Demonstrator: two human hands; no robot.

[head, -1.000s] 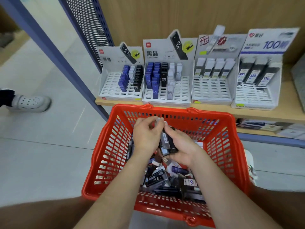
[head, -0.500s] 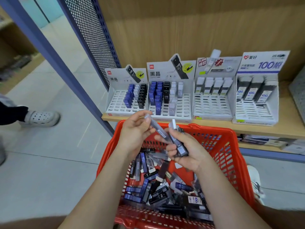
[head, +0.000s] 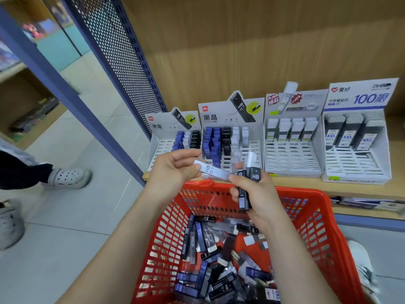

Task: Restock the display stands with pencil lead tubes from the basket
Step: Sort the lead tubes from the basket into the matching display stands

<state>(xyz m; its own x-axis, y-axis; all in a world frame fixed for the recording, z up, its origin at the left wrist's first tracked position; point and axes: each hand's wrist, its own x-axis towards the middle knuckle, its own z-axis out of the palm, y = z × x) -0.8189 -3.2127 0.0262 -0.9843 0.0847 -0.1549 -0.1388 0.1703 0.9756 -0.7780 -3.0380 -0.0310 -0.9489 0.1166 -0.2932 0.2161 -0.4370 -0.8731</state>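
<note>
— White plastic lead tube (head: 212,171) marked HB 0.7: where is it?
— Above the far rim of the red plastic basket (head: 317,229), slanted between both hands. The left hand (head: 173,170) pinches its upper end. Its lower end meets the right thumb, and I cannot tell whether the thumb presses it.
— And the right hand (head: 260,198)?
— Clenched round a bundle of dark tubes (head: 244,194), one white-capped. The fingers cover too much to count them.
— Further out?
— Loose blue, black and clear tubes (head: 208,257) lie heaped on the basket floor; the basket's near edge is cut off. Four white cardboard display stands (head: 293,154) sit along the front edge of the wooden shelf (head: 295,183). The hands hide part of the second stand's front rows.
</note>
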